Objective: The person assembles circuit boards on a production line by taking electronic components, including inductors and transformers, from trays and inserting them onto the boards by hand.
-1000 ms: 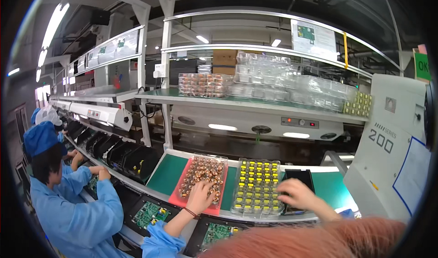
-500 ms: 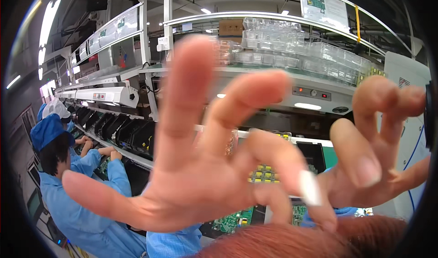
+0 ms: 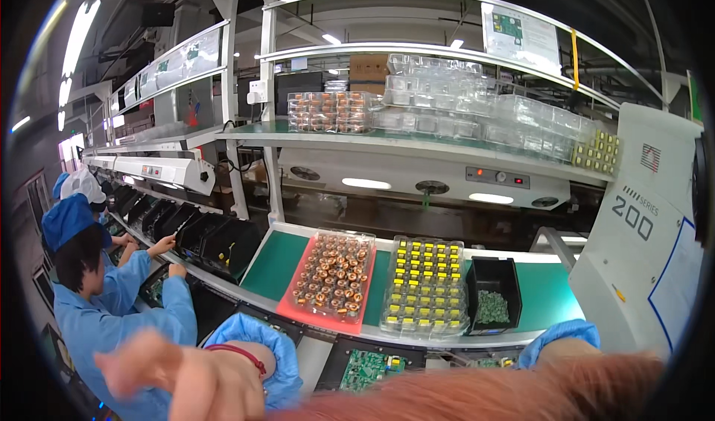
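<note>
The left hand is a blur at the lower edge, fingers spread loose and holding nothing. Of the right hand only a blue cuff shows, so whether its fingers are open or closed cannot be told. Beyond the cuffs a green circuit board lies on the bench. Behind it on the green mat sit a tray of copper coils, a tray of yellow parts and a black bin.
</note>
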`<state>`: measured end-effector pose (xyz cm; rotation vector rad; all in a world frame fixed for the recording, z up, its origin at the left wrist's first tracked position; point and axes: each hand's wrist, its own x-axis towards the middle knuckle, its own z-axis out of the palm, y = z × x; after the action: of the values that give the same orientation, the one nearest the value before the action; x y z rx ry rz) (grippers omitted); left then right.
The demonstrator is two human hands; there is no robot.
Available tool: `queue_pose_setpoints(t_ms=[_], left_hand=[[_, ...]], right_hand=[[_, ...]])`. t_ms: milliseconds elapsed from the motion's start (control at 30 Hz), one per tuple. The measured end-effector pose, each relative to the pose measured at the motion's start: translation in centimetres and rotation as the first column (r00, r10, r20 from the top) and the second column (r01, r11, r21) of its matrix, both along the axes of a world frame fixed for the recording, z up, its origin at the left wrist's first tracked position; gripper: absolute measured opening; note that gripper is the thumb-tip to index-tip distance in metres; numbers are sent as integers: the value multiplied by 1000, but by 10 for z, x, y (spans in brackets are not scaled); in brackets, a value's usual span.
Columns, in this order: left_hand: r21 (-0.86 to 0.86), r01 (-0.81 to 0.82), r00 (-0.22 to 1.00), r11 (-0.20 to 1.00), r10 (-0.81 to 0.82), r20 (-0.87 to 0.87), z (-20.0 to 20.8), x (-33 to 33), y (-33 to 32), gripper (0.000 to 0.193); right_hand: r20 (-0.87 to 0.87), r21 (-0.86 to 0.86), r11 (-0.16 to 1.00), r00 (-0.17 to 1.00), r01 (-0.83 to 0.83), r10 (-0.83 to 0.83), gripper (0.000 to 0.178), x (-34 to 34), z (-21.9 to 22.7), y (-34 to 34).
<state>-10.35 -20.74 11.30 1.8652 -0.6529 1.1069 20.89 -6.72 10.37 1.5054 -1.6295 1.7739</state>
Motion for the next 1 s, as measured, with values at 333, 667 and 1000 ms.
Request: queue_pose_setpoints(t_ms=[333, 667, 1000], left_hand=[[564, -763, -347, 316, 536, -769, -214, -82, 136, 35], [524, -790, -533, -319, 780, -328, -267, -138, 229, 29], [648, -643, -683, -410, 690, -241, -279, -166, 246, 21]], right_hand=[[-72, 784, -455, -667, 421, -742, 23, 2, -254, 279], [-394, 745, -622, -594, 241, -702, 38, -17, -337, 333], [-323, 728, -616, -643, 300, -694, 15, -46, -333, 325]])
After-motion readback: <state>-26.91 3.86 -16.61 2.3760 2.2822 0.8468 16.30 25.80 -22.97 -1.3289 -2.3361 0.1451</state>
